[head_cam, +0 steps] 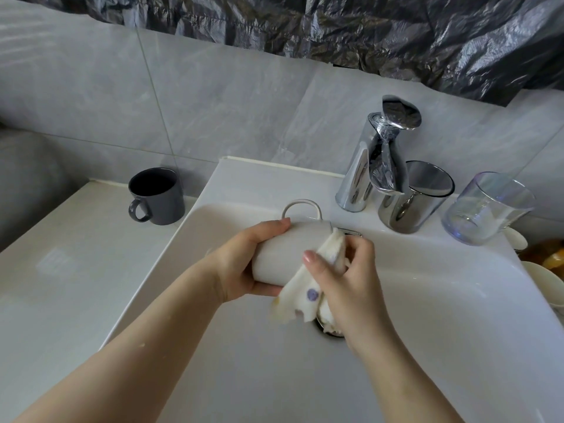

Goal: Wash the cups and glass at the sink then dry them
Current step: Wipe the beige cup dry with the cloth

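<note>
Before the faucet point(366, 166), the left hand point(244, 264) gripped a plain white mug point(283, 254) sideways, handle up; the right hand point(348, 279) pinched a dotted cloth point(305, 297) at its rim. One grey mug point(158, 195) stood left of the faucet, one mirrored tumbler point(418, 199) and one clear glass point(488, 209) right.

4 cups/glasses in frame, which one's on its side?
The white mug, held sideways over the sink by the left hand, right hand holding a cloth at its rim. The dark grey mug, mirrored tumbler and clear glass stand upright.
</note>
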`<state>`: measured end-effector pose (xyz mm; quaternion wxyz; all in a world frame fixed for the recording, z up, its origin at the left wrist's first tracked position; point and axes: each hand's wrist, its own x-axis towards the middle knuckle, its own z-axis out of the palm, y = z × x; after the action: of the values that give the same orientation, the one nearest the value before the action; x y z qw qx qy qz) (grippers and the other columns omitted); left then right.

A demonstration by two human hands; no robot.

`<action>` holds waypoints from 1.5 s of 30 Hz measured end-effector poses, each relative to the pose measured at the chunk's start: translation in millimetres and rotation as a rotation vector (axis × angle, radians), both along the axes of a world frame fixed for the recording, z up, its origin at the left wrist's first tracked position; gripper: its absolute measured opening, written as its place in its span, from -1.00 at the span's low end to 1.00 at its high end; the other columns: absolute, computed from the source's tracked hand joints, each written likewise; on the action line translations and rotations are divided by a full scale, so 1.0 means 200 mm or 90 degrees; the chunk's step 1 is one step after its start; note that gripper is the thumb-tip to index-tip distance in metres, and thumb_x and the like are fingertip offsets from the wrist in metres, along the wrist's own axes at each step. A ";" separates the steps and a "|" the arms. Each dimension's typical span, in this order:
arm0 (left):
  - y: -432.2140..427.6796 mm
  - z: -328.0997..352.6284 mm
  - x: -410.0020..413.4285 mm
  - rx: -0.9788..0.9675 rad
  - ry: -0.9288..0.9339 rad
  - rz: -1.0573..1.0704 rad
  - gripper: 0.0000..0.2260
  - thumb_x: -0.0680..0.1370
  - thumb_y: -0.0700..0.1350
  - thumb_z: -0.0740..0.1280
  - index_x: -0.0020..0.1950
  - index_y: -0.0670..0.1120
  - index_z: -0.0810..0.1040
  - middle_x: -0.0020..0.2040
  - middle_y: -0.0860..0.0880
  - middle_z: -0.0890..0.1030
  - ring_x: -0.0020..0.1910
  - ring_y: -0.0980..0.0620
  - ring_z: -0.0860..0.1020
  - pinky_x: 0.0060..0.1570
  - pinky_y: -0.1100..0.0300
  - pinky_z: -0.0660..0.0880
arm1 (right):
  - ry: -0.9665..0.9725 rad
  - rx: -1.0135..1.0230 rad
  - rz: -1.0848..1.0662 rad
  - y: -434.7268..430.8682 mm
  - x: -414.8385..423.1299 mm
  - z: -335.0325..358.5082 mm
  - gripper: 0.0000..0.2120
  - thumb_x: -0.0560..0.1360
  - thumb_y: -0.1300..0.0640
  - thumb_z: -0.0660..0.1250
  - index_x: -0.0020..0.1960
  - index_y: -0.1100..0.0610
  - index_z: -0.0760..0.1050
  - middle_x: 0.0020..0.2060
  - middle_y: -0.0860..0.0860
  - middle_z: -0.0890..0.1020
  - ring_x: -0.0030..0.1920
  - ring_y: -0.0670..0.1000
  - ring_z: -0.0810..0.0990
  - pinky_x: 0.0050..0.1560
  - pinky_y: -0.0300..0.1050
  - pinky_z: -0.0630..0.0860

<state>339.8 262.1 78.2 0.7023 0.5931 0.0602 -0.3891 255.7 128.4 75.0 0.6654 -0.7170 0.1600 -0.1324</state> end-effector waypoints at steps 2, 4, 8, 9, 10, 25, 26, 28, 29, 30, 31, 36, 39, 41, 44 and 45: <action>0.00 -0.01 0.00 0.008 0.003 0.013 -0.36 0.14 0.16 0.45 0.18 -0.05 0.60 0.00 -0.11 0.67 -0.05 -0.12 0.65 -0.04 -0.10 0.61 | -0.011 0.057 0.000 0.00 0.01 -0.01 -0.72 0.41 0.14 0.47 -0.11 0.00 0.35 -0.41 -0.12 0.56 -0.52 -0.09 0.50 -0.30 -0.09 0.55; 0.00 -0.01 0.00 0.019 -0.009 0.030 -0.37 0.14 0.18 0.45 0.16 -0.05 0.60 -0.04 -0.10 0.66 -0.06 -0.12 0.63 -0.01 -0.11 0.59 | 0.014 0.119 0.086 -0.01 0.01 -0.02 -0.77 0.35 0.03 0.47 -0.16 0.03 0.43 -0.43 -0.09 0.52 -0.47 -0.03 0.47 -0.22 0.13 0.53; 0.02 0.00 0.03 0.004 -0.020 0.073 -0.46 0.19 0.20 0.41 0.08 -0.04 0.58 -0.15 -0.09 0.64 -0.15 -0.11 0.61 -0.11 -0.04 0.58 | 0.058 -0.004 0.307 -0.05 -0.02 -0.01 -0.78 0.24 0.00 0.43 -0.20 0.08 0.51 -0.38 -0.07 0.59 -0.32 -0.09 0.52 -0.20 -0.12 0.44; 0.03 0.01 0.04 -0.005 -0.016 0.082 -0.54 0.26 0.20 0.39 0.04 -0.04 0.57 -0.21 -0.08 0.64 -0.20 -0.09 0.61 -0.17 -0.01 0.57 | 0.059 -0.043 0.334 -0.05 -0.03 -0.01 -0.72 0.22 -0.02 0.47 -0.16 0.10 0.53 -0.34 -0.04 0.61 -0.27 -0.10 0.52 -0.17 -0.12 0.45; 0.04 0.01 0.04 -0.011 -0.011 0.089 -0.62 0.34 0.20 0.37 0.00 -0.03 0.57 -0.27 -0.07 0.64 -0.25 -0.08 0.61 -0.22 0.02 0.56 | 0.054 -0.081 0.349 -0.05 -0.03 -0.03 -0.63 0.20 -0.05 0.49 -0.11 0.13 0.53 -0.27 0.03 0.63 -0.21 -0.10 0.53 -0.11 -0.08 0.47; 0.00 0.01 -0.02 0.048 -0.277 0.037 -0.51 0.12 0.19 0.42 -0.06 -0.05 0.55 -0.25 -0.03 0.60 -0.29 -0.01 0.57 -0.33 0.18 0.48 | 0.092 0.110 0.403 0.07 -0.04 -0.05 -0.83 0.32 -0.04 0.37 -0.14 -0.04 0.68 0.02 0.12 0.67 -0.02 -0.10 0.57 -0.02 -0.10 0.53; 0.00 0.01 -0.02 0.042 -0.329 0.048 -0.51 0.12 0.21 0.40 -0.06 -0.03 0.55 -0.27 0.01 0.61 -0.28 0.02 0.57 -0.28 0.19 0.48 | 0.091 0.251 0.412 0.05 -0.04 -0.03 -0.83 0.35 0.05 0.35 -0.14 0.03 0.69 -0.05 0.13 0.69 -0.09 -0.08 0.60 -0.18 -0.08 0.56; 0.00 -0.01 -0.03 0.009 -0.442 0.039 -0.54 0.20 0.21 0.35 -0.02 -0.03 0.52 -0.25 0.06 0.61 -0.25 0.06 0.55 -0.26 0.22 0.45 | 0.098 0.429 0.417 0.02 -0.05 0.02 -0.78 0.37 0.13 0.29 -0.11 0.04 0.69 -0.13 0.03 0.70 -0.17 -0.13 0.63 -0.42 -0.20 0.51; 0.00 -0.02 -0.03 -0.012 -0.481 0.020 -0.56 0.24 0.19 0.32 0.01 -0.02 0.50 -0.22 0.06 0.59 -0.23 0.06 0.53 -0.25 0.20 0.43 | 0.099 0.468 0.405 0.01 -0.06 0.04 -0.77 0.35 0.15 0.29 -0.11 0.02 0.70 -0.15 0.01 0.69 -0.22 -0.14 0.63 -0.47 -0.25 0.47; 0.01 -0.02 -0.04 -0.019 -0.502 0.000 -0.58 0.27 0.18 0.30 0.04 0.00 0.48 -0.18 0.08 0.59 -0.21 0.07 0.52 -0.23 0.20 0.42 | 0.094 0.468 0.392 0.00 -0.06 0.05 -0.78 0.34 0.16 0.29 -0.14 0.03 0.70 -0.16 0.02 0.68 -0.25 -0.14 0.63 -0.49 -0.26 0.44; 0.01 -0.02 -0.03 -0.016 -0.504 -0.017 -0.58 0.28 0.19 0.29 0.06 0.03 0.47 -0.16 0.12 0.59 -0.18 0.10 0.52 -0.21 0.23 0.44 | 0.094 0.446 0.377 0.00 -0.06 0.06 -0.80 0.33 0.18 0.30 -0.16 0.08 0.70 -0.19 0.05 0.68 -0.26 -0.11 0.63 -0.49 -0.25 0.44; 0.00 0.01 -0.02 -0.016 -0.193 -0.030 -0.39 0.38 0.52 0.05 0.16 0.17 0.55 0.08 0.02 0.67 0.07 -0.05 0.63 -0.13 0.02 0.58 | 0.143 -0.123 0.219 0.04 -0.04 0.00 -0.90 0.39 0.10 0.42 -0.27 0.08 0.55 -0.35 0.00 0.62 -0.33 -0.02 0.59 -0.28 -0.11 0.57; -0.03 0.00 -0.03 -0.031 -0.111 0.054 -0.36 0.34 0.46 0.11 0.10 0.04 0.62 0.03 -0.07 0.68 0.02 -0.06 0.64 -0.12 0.05 0.55 | 0.175 -0.328 0.252 0.06 -0.06 0.00 -0.77 0.51 0.09 0.32 -0.27 -0.06 0.37 -0.36 -0.14 0.48 -0.33 -0.10 0.50 -0.21 -0.25 0.47; -0.06 -0.01 -0.05 -0.027 -0.163 0.095 -0.50 0.32 0.39 0.32 0.00 0.03 0.63 -0.05 -0.05 0.68 -0.03 -0.02 0.63 -0.07 0.08 0.53 | 0.174 -0.216 0.273 0.07 -0.05 0.01 -0.94 0.51 0.15 0.32 -0.10 0.01 0.46 -0.32 -0.13 0.53 -0.38 -0.08 0.58 -0.28 -0.24 0.52; -0.08 -0.03 -0.06 -0.027 -0.273 0.142 -0.68 0.38 0.20 0.28 -0.04 0.03 0.62 -0.07 0.01 0.64 -0.04 0.05 0.59 0.00 0.17 0.50 | 0.188 0.058 0.325 0.03 -0.04 0.01 -0.77 0.45 0.35 0.36 0.09 0.18 0.50 -0.36 -0.07 0.56 -0.50 -0.04 0.55 -0.47 -0.12 0.55; -0.08 -0.03 -0.07 -0.030 -0.311 0.150 -0.70 0.39 0.17 0.26 -0.03 0.04 0.61 -0.06 0.04 0.63 -0.05 0.09 0.58 -0.01 0.22 0.48 | 0.180 0.124 0.345 0.01 -0.04 0.02 -0.77 0.39 0.40 0.38 0.01 0.21 0.54 -0.43 -0.04 0.55 -0.52 -0.03 0.52 -0.52 -0.14 0.52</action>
<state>326.8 246.6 71.5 0.7500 0.6418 -0.0512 -0.1517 247.6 130.9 78.7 0.7130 -0.6779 0.0660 0.1664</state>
